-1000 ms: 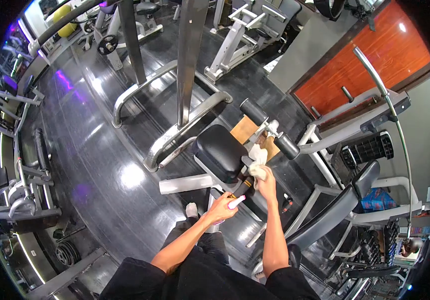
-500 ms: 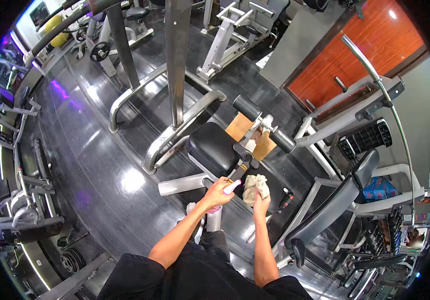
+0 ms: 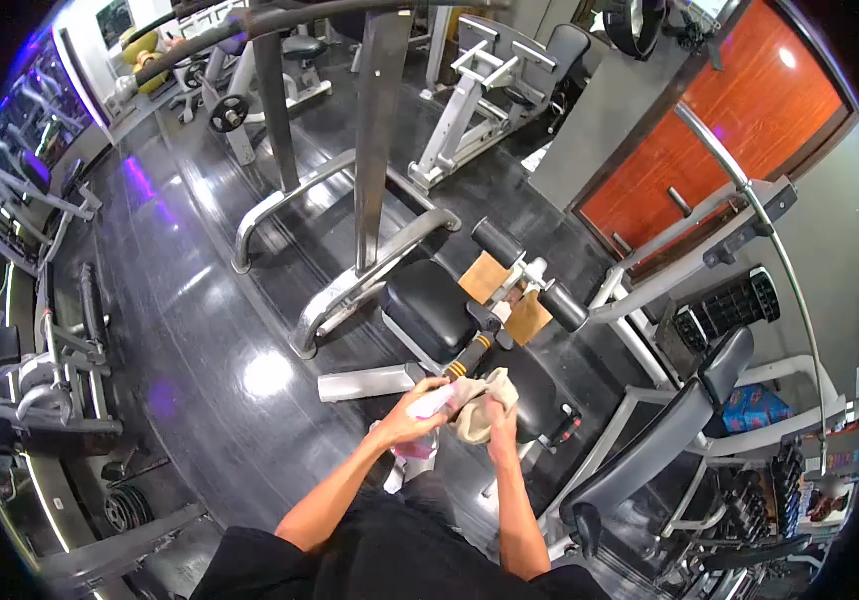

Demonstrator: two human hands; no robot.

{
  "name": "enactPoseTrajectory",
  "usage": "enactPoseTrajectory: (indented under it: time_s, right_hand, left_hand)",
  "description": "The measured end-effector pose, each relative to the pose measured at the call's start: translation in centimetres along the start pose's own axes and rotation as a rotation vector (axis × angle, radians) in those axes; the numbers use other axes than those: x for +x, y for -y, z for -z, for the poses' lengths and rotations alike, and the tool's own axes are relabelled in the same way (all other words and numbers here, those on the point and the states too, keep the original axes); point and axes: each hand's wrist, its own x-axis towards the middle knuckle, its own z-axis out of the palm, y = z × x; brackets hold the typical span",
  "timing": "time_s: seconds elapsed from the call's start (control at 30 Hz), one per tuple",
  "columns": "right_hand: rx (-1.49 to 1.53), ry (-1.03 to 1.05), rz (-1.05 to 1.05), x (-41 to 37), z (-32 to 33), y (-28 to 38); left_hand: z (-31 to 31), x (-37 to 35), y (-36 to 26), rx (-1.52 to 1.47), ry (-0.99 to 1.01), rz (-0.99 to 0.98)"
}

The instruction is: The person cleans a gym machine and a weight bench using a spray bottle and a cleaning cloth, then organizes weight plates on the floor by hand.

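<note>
My left hand (image 3: pixel 408 418) is wrapped round a spray bottle (image 3: pixel 435 402) with a white and pink head and pinkish liquid in its body. Bunched in my right hand (image 3: pixel 503 428) is a pale beige cloth (image 3: pixel 474 425), held right against the bottle's nozzle. Just beyond both hands is a dark handle with yellow bands (image 3: pixel 471 356). It sits beside the black padded seat (image 3: pixel 430 308) of an exercise machine. My fingers on the bottle's trigger are partly hidden.
Foam rollers (image 3: pixel 562 305) on the machine stand further ahead. A padded bench (image 3: pixel 640 450) rises at my right. Grey metal frame legs (image 3: pixel 375 270) cross the floor ahead, and a grey beam (image 3: pixel 368 384) sticks out at left. A red-brown door (image 3: pixel 730 120) is at the upper right.
My hands have come together: the cloth has moved left to the spray bottle's nozzle, and the bottle has shifted slightly left and down. The view has tilted a little.
</note>
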Motion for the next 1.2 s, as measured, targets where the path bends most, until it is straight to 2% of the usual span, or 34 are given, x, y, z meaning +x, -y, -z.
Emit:
enactPoseTrajectory:
  time_s: [0.07,0.13,0.2,0.23,0.33,0.4,0.47,0.5,0.6,0.67,0.77,0.87,0.9,0.93,1.0,1.03,1.07,1.13,1.17,1.2]
  right_hand:
    - [0.240,0.151,-0.171,-0.9,0.0,-0.6]
    - [0.398,0.336,-0.245,-2.6,-0.9,1.0]
    - [0.124,0.410,-0.197,-3.6,-0.7,-0.5]
    - [-0.082,0.392,-0.066,-4.3,-0.9,-0.7]
    - [-0.187,0.559,-0.110,-6.4,-0.3,-0.5]
    - [-0.112,0.566,-0.113,-8.3,0.4,-1.0]
    - [-0.307,0.602,-0.064,-9.3,1.4,-1.9]
    - [-0.310,0.621,-0.067,-10.2,1.7,-1.4]
    - [-0.162,0.756,-0.226,-12.7,2.6,-0.4]
    - [-0.136,0.788,-0.304,-14.1,3.4,-1.0]
    - [-0.132,0.881,-0.543,-16.5,3.8,-0.4]
    - [-0.151,0.911,-0.459,-18.1,3.1,-1.4]
    - [-0.148,0.899,-0.445,-18.4,2.6,-1.8]
    - [-0.164,0.923,-0.458,-18.9,2.3,-2.2]
    - [-0.170,0.897,-0.424,-20.0,0.9,-2.1]
    - [-0.182,0.892,-0.407,-20.4,0.3,-2.4]
    - [-0.152,0.912,-0.415,-20.5,-0.1,-3.3]
    - [-0.138,0.913,-0.431,-21.1,-1.3,-4.2]
    - [-0.150,0.927,-0.445,-21.6,-2.2,-4.1]
    - [-0.111,0.940,-0.470,-22.2,-3.1,-4.0]
  left_hand:
    - [-0.3,-1.8,-0.4,-0.052,0.085,0.060]
    - [-1.2,-3.6,-0.9,-0.072,0.109,0.082]
    - [-2.0,-6.3,0.7,-0.169,0.068,0.119]
    - [-2.7,-7.6,-0.4,-0.002,-0.035,0.074]
    - [-3.5,-10.5,0.3,-0.003,-0.082,0.034]
    - [-4.7,-12.8,0.5,0.048,-0.112,0.010]
    - [-6.3,-14.9,1.1,0.084,-0.165,-0.049]
    - [-7.3,-16.2,1.3,0.006,-0.202,0.003]
    - [-10.5,-19.5,1.9,-0.148,-0.313,-0.058]
    - [-12.2,-21.8,1.4,-0.165,-0.347,0.004]
    - [-13.3,-24.4,2.2,0.067,-0.479,-0.091]
    - [-14.0,-26.8,1.1,0.072,-0.506,-0.050]
    - [-13.8,-27.3,2.9,0.105,-0.537,-0.139]
    - [-13.5,-27.6,4.0,0.004,-0.566,-0.160]
    - [-13.6,-29.1,3.2,0.040,-0.652,-0.205]
    - [-13.1,-29.8,3.8,0.164,-0.701,-0.255]
    - [-13.0,-30.6,4.1,0.157,-0.727,-0.249]
    - [-12.4,-32.1,4.8,-0.043,-0.840,-0.259]
    - [-11.9,-33.0,5.4,0.108,-0.932,-0.298]
    - [-11.4,-34.0,6.0,0.098,-0.951,-0.289]
